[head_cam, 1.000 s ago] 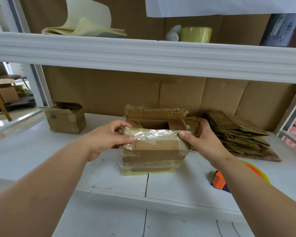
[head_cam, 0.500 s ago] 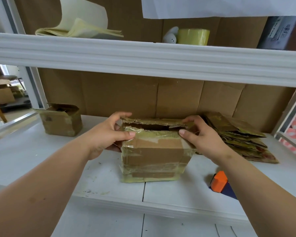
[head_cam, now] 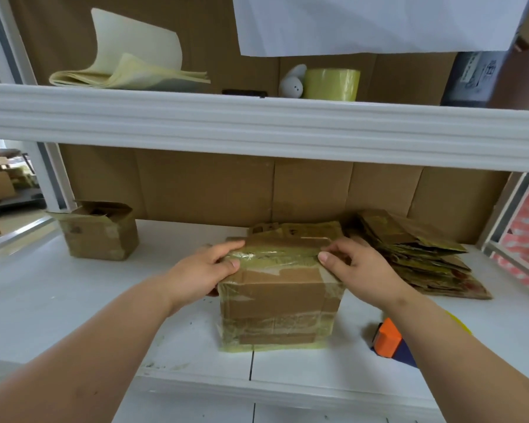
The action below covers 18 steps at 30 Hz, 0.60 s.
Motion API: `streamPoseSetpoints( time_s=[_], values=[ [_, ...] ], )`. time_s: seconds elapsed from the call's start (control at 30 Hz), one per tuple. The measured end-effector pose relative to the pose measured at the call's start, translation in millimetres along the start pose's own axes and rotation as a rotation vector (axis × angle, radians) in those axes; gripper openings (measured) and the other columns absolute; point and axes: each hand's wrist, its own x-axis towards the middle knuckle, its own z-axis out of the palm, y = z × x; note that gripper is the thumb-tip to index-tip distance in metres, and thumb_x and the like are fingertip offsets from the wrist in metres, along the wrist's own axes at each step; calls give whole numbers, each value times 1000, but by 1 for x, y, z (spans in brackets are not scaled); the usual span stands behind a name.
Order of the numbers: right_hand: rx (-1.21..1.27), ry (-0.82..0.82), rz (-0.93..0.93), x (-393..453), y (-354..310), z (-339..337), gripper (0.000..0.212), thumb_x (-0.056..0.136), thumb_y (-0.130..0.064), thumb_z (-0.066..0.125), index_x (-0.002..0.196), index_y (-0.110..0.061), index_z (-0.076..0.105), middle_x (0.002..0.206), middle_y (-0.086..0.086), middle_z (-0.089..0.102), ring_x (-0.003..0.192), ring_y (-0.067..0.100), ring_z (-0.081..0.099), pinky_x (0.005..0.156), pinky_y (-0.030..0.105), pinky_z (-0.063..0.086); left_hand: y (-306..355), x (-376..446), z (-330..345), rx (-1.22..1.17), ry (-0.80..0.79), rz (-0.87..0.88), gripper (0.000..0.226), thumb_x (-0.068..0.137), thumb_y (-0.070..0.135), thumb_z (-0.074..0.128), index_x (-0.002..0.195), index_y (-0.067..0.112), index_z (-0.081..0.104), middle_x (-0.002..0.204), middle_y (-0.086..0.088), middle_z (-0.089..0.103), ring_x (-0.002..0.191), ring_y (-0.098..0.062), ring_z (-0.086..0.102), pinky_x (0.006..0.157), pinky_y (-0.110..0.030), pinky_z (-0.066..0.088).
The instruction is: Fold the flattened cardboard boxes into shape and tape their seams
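A small cardboard box (head_cam: 277,303), wrapped in old yellowish tape, stands upright in the middle of the white shelf (head_cam: 74,300). Its top flaps are folded down nearly flat. My left hand (head_cam: 203,271) holds the box's upper left corner, thumb on the front top edge and fingers laid over the flap. My right hand (head_cam: 353,270) holds the upper right corner the same way, thumb on the front edge. A pile of flattened boxes (head_cam: 419,254) lies at the right. An orange and blue tape dispenser (head_cam: 390,338) sits beside my right forearm.
A finished small box (head_cam: 100,230) with open flaps stands at the left back. The upper shelf (head_cam: 257,123) carries a yellow tape roll (head_cam: 332,84), a small white figure (head_cam: 292,83) and a pile of pale sheets (head_cam: 129,71). Cardboard lines the back wall.
The back flap, upright a second ago, has come down over the box's top. Both hands moved from the front flap's corners onto the folded top.
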Motion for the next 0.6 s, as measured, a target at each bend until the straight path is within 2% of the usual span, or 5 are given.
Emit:
streamPoseSetpoints(
  time_s=[0.17, 0.23, 0.3, 0.43, 0.6],
  values=[
    [4, 37, -61, -2, 0, 9, 9, 98, -37, 55, 105, -30, 56, 123, -15, 43, 105, 8, 48, 86, 25, 36, -1, -2, 2, 118, 3, 32, 42, 105, 39, 41, 146, 48, 38, 133, 6, 38, 115, -11, 48, 86, -18, 41],
    [34, -4, -57, -3, 0, 12, 17, 101, -38, 48, 118, -36, 53, 126, -16, 51, 113, 11, 49, 90, 30, 41, 0, 1, 1, 196, 52, 74, 42, 105, 35, 41, 147, 40, 40, 146, 6, 28, 132, -15, 38, 101, -23, 33],
    [41, -31, -70, -4, -1, 11, 32, 103, -40, 44, 134, -41, 51, 140, -15, 51, 130, 12, 44, 107, 36, 39, 0, 5, 2, 368, 81, 141, 44, 106, 31, 41, 150, 30, 40, 162, 12, 7, 149, -17, 13, 118, -27, 15],
    [-79, -57, -112, -5, 1, 5, 40, 102, -44, 40, 139, -34, 55, 154, -12, 39, 146, 8, 28, 120, 37, 23, 7, 10, 11, 582, 24, 218, 50, 108, 20, 30, 157, 21, 23, 166, 9, 3, 151, -7, -2, 110, -14, -3],
    [-249, -125, -147, -7, 3, 7, 63, 94, -70, 25, 147, -40, 42, 161, -16, 23, 152, 11, 12, 122, 49, 17, 12, 9, 9, 690, -107, 130, 66, 102, 54, 19, 159, 23, 5, 164, 13, -8, 149, -4, -12, 117, -24, -4]
  ],
)
